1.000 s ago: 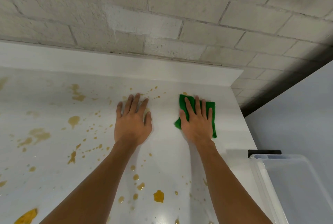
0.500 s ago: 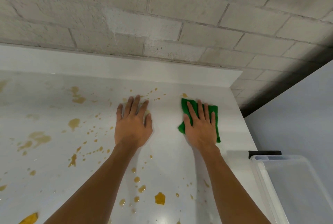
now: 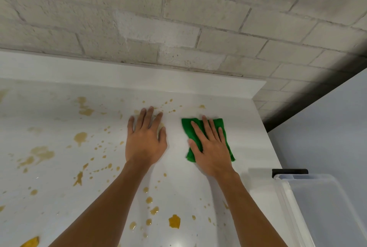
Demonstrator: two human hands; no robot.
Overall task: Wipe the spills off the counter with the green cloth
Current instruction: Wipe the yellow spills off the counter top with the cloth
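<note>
- The cloth (image 3: 188, 127), green and folded to a rough square, lies flat on the white worktop (image 3: 178, 179) near its far right corner, a little short of the low upstand (image 3: 119, 76) at the back.
- The right hand (image 3: 212, 147) presses palm-down on the cloth. Its fingers (image 3: 206, 127) are straight and slightly spread, not curled round the fabric, and green shows beside them on both sides.
- The left hand (image 3: 146, 141) rests flat on the bare worktop just left of the cloth, apart from it. Its fingers (image 3: 146, 119) are straight and close together, thumb out toward the cloth, holding nothing.
- The spills (image 3: 174, 221) are yellow-brown blots and droplets. They lie thickest left of the left hand and toward the front between the forearms.
- A few small drops sit beyond the left fingertips, and one beyond the cloth.
- A clear bin (image 3: 317, 207) shows at the lower right, by the worktop's right edge, with a black piece (image 3: 290, 171) at its far rim. Whether it stands on the worktop I cannot tell.
- A grey block wall (image 3: 178, 28) rises behind the upstand.
</note>
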